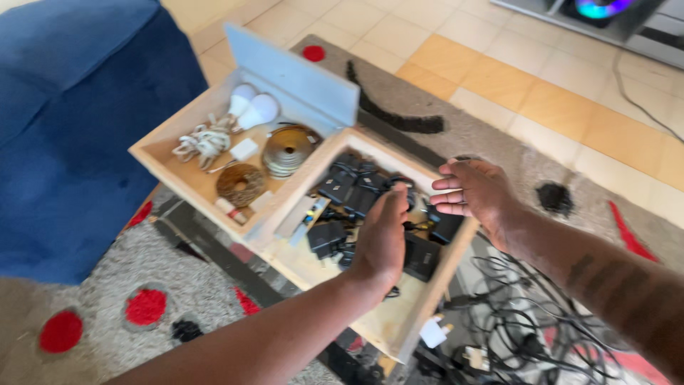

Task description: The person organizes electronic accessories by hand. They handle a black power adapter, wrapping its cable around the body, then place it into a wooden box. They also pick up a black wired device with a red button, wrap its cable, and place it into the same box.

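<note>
A wooden box point(399, 335) with two compartments is raised above the rug. The right compartment holds several black power adapters point(349, 182) and cables. My left hand point(381, 239) reaches over those adapters, back of the hand up and fingers together; its palm is hidden. My right hand point(474, 192) hovers at the box's right rim with fingers stretched toward the left hand, and nothing shows in it. The left compartment holds two white bulbs point(253, 107), a bundled white cord point(203, 142) and two coiled strips point(285, 151).
A pale lid panel point(299, 75) stands up at the back of the box. A blue sofa point(78, 121) is at the left. A tangle of black cables and white plugs point(499, 321) lies on the grey rug with red spots point(146, 306). Tiled floor lies beyond.
</note>
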